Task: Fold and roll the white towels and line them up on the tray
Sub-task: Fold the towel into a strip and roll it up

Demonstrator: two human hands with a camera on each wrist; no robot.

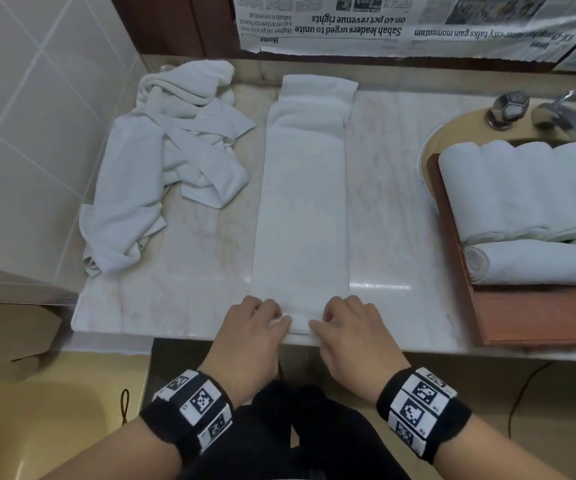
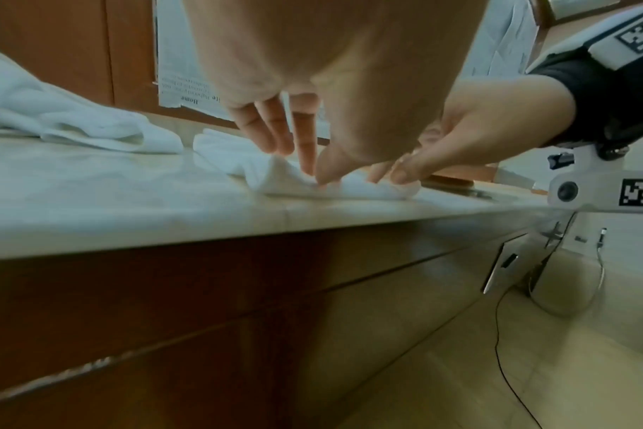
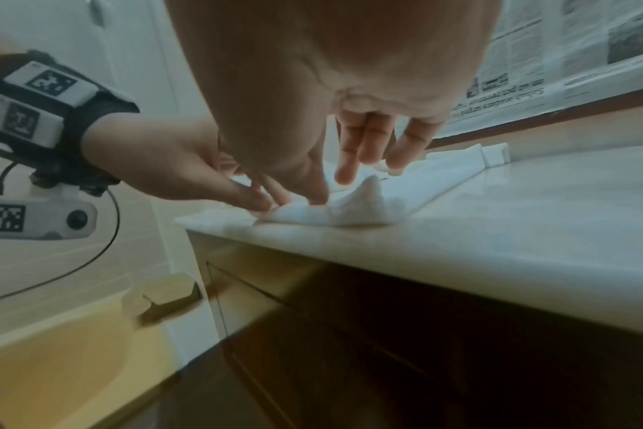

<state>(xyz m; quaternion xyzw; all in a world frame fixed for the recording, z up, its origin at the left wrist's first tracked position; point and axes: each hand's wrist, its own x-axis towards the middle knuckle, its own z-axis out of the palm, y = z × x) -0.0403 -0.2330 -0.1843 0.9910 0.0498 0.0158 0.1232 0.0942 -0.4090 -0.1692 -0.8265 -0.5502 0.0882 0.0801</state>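
Observation:
A long white towel, folded into a narrow strip, lies on the marble counter and runs from the back wall to the front edge. My left hand and right hand sit side by side on its near end. Each pinches the end between thumb and fingers. In the left wrist view my left hand lifts the towel edge a little. In the right wrist view my right hand raises a small peak of towel. Several rolled towels lie on the brown wooden tray at the right.
A heap of unfolded white towels lies on the counter's left side by the tiled wall. A faucet and tap handle stand behind the tray over a basin. Newspaper covers the back wall. A cardboard box sits low at the left.

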